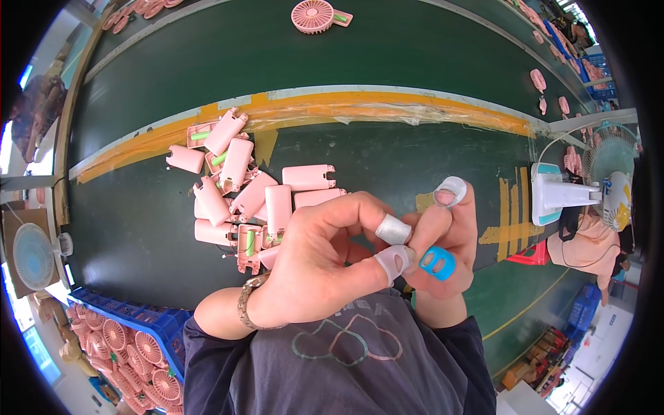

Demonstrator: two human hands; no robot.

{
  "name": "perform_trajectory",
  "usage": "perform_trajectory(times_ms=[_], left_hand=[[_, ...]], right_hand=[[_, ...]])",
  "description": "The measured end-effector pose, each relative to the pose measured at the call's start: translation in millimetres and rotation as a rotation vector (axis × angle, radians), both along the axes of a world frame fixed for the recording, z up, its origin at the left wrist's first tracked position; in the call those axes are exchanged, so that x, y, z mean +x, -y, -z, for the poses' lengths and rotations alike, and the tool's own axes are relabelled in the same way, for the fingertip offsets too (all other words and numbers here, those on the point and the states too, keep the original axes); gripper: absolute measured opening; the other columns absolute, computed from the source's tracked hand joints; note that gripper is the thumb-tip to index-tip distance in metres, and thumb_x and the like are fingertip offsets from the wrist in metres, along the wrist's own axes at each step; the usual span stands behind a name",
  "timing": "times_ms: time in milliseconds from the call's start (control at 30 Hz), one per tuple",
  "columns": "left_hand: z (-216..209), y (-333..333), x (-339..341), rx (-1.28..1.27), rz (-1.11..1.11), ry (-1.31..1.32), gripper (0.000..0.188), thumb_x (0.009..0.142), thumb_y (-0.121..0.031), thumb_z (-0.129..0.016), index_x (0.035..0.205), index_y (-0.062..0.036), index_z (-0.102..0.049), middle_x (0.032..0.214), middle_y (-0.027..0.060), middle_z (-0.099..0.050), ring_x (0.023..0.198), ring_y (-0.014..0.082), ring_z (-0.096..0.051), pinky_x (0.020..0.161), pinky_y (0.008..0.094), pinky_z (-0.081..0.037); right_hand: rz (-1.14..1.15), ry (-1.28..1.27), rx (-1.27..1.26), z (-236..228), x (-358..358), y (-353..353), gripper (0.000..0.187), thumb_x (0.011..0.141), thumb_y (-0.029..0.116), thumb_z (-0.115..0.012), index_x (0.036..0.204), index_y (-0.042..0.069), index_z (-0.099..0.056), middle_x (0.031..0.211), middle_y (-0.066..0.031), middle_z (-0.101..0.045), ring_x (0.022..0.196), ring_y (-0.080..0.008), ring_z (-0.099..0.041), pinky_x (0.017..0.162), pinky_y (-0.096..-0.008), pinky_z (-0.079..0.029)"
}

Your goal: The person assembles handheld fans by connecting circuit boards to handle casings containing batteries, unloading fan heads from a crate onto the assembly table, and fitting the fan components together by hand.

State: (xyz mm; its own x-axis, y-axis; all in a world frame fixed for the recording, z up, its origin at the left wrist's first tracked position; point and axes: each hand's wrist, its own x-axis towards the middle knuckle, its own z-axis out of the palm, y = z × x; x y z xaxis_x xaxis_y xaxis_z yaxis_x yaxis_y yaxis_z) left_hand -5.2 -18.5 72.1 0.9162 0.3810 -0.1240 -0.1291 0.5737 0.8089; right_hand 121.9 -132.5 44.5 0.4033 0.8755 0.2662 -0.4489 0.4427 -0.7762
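My left hand [325, 256] is closed, its thumb and index fingertips pinched together beside my right hand [446, 242]. A silver-grey wrap [393, 229] covers its index fingertip and a translucent finger sleeve [394, 263] its thumb. My right hand is also closed, fingers curled toward the left fingertips. It wears a whitish finger sleeve [453, 187] and a blue slotted finger sleeve [438, 263]. Whatever lies between the fingertips is hidden. Left of my hands is a loose heap of pink plastic handle shells [237, 164], some open with a green cylindrical cell [250, 242] inside.
Yellow tape [311, 111] runs along a ledge beyond the dark green bench. A pink handheld fan [312, 16] lies past it. At lower left stands a blue crate [162, 332] of pink fans. A white desk fan [553, 194] is at right; a person sits beyond it.
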Motion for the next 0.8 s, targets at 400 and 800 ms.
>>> perform_trajectory(times_ms=[400,800], left_hand=[[4.0,-1.5,-8.3,-0.036,0.005,-0.006,0.019,0.080,0.002,-0.065,0.097,0.0021,-0.057,0.100,0.0119,-0.058,0.086,0.0165,-0.064,0.066,0.0250,-0.058],[29.4,1.0,-4.4,0.242,-0.224,-0.114,0.017,0.081,0.007,-0.060,0.094,-0.0002,-0.054,0.089,0.0068,-0.058,0.074,0.0137,-0.061,0.062,0.0252,-0.054]], right_hand=[[-0.170,-0.390,0.130,10.0,-10.7,-9.5,0.057,0.082,-0.002,-0.052,0.133,0.001,-0.026,0.075,-0.0131,-0.059,0.057,-0.0157,-0.054,0.090,-0.0268,-0.042],[-0.122,-0.466,-0.084,25.2,-10.1,-26.6,0.041,0.085,0.008,-0.063,0.120,0.009,-0.041,0.091,0.0012,-0.054,0.072,-0.0043,-0.049,0.056,-0.0171,-0.038]])
